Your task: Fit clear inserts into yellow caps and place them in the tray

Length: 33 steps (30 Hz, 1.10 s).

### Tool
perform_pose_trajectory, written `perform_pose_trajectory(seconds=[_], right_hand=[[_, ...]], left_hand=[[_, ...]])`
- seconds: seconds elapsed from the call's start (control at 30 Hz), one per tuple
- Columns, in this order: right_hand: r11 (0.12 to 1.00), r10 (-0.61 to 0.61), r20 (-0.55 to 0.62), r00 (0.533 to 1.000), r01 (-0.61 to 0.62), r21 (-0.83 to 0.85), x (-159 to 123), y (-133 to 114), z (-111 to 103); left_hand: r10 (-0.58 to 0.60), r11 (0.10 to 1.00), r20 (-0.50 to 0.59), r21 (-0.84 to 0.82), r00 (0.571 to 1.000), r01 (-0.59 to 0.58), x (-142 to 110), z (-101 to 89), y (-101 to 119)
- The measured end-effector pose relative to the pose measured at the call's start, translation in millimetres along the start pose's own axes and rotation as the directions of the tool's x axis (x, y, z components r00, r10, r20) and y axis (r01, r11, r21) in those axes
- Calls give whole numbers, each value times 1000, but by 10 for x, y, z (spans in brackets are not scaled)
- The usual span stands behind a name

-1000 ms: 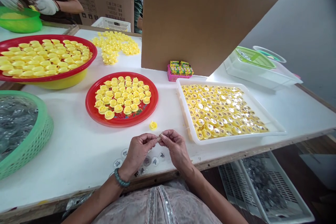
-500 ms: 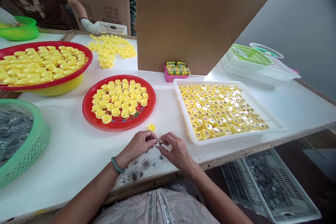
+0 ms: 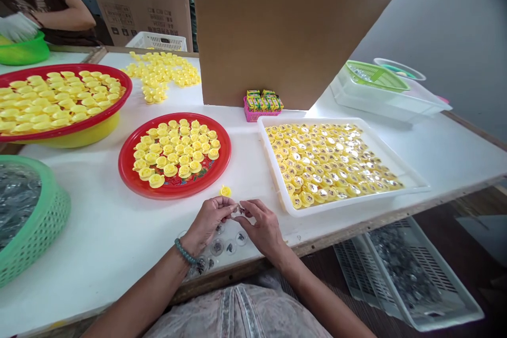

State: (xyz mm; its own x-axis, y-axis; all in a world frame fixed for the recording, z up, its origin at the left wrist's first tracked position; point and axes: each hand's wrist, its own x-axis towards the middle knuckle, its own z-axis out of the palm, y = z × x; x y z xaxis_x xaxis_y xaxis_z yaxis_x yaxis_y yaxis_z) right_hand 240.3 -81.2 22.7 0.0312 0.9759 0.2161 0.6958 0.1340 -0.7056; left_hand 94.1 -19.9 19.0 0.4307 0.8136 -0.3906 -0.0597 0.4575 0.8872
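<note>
Hands first: how are yours placed?

My left hand [image 3: 208,223] and my right hand [image 3: 261,231] are together just above the table's near edge, their fingertips meeting and both pinching one tiny object.

What is that object, and where is it?

It's a small round piece of clear plastic [image 3: 238,210], held between my fingertips right where my hands meet. It glints and has something dark in it, but my fingers hide most of it, so I can't make out more.

What lies closest to my hands?

Just beyond my fingers, one bright yellow plastic cap [image 3: 225,191] sits alone on the white table [image 3: 99,232]. Below my hands, several clear round plastic discs [image 3: 217,246] lie near my left wrist, which wears a green beaded bracelet [image 3: 185,252].

And farther out?

Ahead and to the left, a round red plate [image 3: 122,169] holds rows of yellow caps [image 3: 170,170]. Ahead and to the right, a shallow white plastic tray [image 3: 266,148] is packed with yellow caps with shiny silver centres [image 3: 332,161]. To my far left, a green perforated basket [image 3: 51,216] is heaped with clear plastic pieces. Beyond, a co-worker's white-gloved hand [image 3: 18,27] is over a green bowl [image 3: 24,53].
</note>
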Motion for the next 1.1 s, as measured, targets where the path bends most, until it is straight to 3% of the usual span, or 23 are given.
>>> perform_pose_trajectory(seconds=[0.1,0.17,0.23,0.33,0.37,0.43,0.53,0.77,0.97,1.1], right_hand=[[999,8,19,1000,-7,-40,52,-48,-2],[999,33,22,999,-32,-43,91,-55,1],[998,55,9,998,-55,-33,128,-39,5],[997,71,4,997,-71,-27,177,17,3],[997,74,11,997,-74,-25,192,39,0],[997,75,31,997,-74,-24,226,82,-8],[998,60,65,996,-57,-41,303,125,-17],[987,-16,209,978,49,-154,545,104,22],[985,-15,191,982,47,-165,527,83,97],[989,35,154,987,-12,-145,458,76,121]], left_hand=[[44,994,14,98,999,-45,-9,-26,18],[133,953,21,271,991,-134,-2,-54,52],[307,817,-8,516,952,-259,19,-87,97],[537,493,13,807,843,-326,81,-128,145],[554,416,41,851,831,-320,108,-136,148],[525,346,86,888,847,-304,163,-145,129],[469,396,65,876,881,-275,222,-146,68],[384,712,-86,662,919,-236,255,-145,-10],[375,765,-166,611,912,-203,254,-153,-23],[301,844,-215,514,929,-155,232,-156,-73]])
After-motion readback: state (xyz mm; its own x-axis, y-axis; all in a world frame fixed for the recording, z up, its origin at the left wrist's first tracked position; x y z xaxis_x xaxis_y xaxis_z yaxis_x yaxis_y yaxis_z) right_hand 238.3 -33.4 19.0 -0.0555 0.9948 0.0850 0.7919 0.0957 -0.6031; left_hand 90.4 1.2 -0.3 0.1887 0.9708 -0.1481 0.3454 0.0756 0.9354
